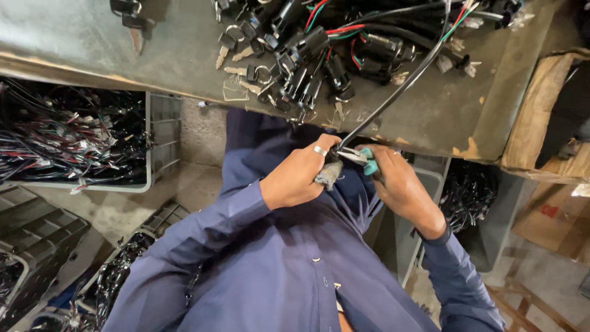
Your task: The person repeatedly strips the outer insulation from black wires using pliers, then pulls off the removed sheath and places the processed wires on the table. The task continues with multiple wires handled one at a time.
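While both hands meet, the left hand (299, 175) grips the black cable (393, 92) — the right hand (399, 184) holds pliers (362, 158).

I sit at a worn grey-green workbench (442, 110). A grey plastic crate (163, 138) of wire bundles stands beside me on the dusty concrete floor (117, 209), with cardboard boxes (541, 117) opposite.
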